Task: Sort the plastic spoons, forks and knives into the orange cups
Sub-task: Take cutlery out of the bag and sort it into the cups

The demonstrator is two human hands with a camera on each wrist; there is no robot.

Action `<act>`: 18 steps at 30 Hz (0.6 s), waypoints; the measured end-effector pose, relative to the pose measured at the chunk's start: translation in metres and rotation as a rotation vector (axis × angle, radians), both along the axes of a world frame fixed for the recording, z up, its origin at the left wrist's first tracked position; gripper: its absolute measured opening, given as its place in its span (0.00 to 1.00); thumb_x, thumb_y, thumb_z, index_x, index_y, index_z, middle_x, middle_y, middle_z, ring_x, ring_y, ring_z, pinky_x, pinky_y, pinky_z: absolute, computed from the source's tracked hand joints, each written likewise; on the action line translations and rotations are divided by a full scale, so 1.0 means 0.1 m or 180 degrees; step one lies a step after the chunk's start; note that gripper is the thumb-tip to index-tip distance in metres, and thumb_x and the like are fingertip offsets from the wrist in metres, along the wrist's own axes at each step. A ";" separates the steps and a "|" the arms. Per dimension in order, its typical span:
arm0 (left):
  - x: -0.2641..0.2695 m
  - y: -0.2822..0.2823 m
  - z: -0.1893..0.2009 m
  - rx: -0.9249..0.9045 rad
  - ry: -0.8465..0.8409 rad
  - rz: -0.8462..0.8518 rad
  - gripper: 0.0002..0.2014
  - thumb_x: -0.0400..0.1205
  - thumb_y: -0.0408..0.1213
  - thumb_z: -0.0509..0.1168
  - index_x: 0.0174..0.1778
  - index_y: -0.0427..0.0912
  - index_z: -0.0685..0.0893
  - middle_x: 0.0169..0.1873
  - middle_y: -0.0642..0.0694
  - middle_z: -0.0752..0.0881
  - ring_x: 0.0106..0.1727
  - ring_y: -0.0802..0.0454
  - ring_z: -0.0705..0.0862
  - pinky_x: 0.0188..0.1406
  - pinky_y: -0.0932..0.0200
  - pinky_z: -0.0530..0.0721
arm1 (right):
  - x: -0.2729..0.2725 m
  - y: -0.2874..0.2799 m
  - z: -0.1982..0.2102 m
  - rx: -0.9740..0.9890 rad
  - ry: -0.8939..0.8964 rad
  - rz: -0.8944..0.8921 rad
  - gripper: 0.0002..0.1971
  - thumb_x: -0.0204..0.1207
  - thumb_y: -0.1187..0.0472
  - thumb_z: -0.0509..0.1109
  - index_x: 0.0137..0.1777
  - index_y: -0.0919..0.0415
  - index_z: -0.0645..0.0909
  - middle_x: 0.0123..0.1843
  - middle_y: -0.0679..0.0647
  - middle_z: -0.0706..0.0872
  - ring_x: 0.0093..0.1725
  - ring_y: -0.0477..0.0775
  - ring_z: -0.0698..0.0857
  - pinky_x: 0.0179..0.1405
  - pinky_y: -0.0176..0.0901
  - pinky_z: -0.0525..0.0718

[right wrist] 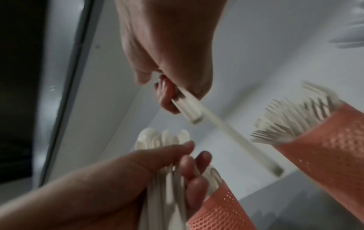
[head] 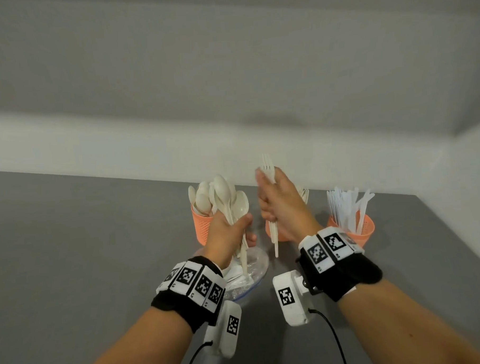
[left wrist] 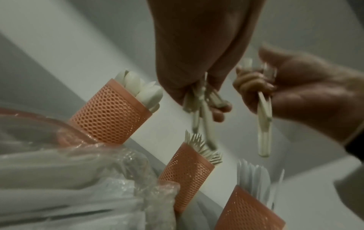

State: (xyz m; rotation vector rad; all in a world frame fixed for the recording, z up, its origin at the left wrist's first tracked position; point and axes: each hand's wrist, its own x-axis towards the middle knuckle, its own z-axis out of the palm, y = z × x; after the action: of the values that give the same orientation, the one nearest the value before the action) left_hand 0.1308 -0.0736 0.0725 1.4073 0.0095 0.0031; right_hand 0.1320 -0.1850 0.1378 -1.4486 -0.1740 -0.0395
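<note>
At frame centre my left hand (head: 230, 229) clutches a bundle of spoons (head: 228, 199); my right hand (head: 281, 204) grips forks (head: 268, 169) above the middle orange cup (left wrist: 187, 175).

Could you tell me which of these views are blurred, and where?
Head view: mostly sharp, forks legible. Left wrist view: dim, the spoon handles smeared. Right wrist view: the worst, the fork cup and fork handle streaked.

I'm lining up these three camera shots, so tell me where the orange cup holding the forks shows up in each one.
Head: the fork cup sits centre, mostly hidden behind the right hand.
Left wrist: lower centre, tines pointing up-right.
Right wrist: right edge.
Shared landmark: the spoon cup beside it.
</note>
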 end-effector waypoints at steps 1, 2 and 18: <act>0.00 -0.01 -0.02 0.0264 -0.0100 0.0171 0.08 0.81 0.28 0.63 0.54 0.34 0.77 0.30 0.38 0.82 0.18 0.54 0.80 0.20 0.59 0.82 | -0.05 0.05 0.01 -0.0341 -0.0187 -0.0021 0.05 0.78 0.57 0.67 0.48 0.57 0.75 0.28 0.44 0.76 0.19 0.38 0.73 0.16 0.29 0.69; 0.01 -0.02 -0.03 0.0481 -0.0226 0.0356 0.12 0.80 0.26 0.62 0.59 0.37 0.76 0.32 0.38 0.84 0.20 0.53 0.81 0.21 0.58 0.82 | -0.08 0.11 0.01 -0.0670 -0.0387 -0.0033 0.06 0.75 0.59 0.71 0.48 0.58 0.77 0.30 0.44 0.80 0.23 0.37 0.78 0.21 0.30 0.76; 0.00 -0.11 -0.16 0.1642 -0.1291 0.1418 0.16 0.78 0.24 0.64 0.61 0.37 0.76 0.51 0.49 0.80 0.49 0.58 0.77 0.43 0.84 0.71 | 0.02 0.30 -0.21 -0.1702 -0.0948 -0.0791 0.13 0.68 0.57 0.77 0.48 0.63 0.82 0.41 0.52 0.88 0.39 0.48 0.84 0.40 0.37 0.81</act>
State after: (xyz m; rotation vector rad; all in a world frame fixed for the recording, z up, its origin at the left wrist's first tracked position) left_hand 0.1305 -0.0848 0.0565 1.8699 -0.0156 0.7023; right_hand 0.1345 -0.1546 0.1164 -1.9889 -0.2597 -0.4413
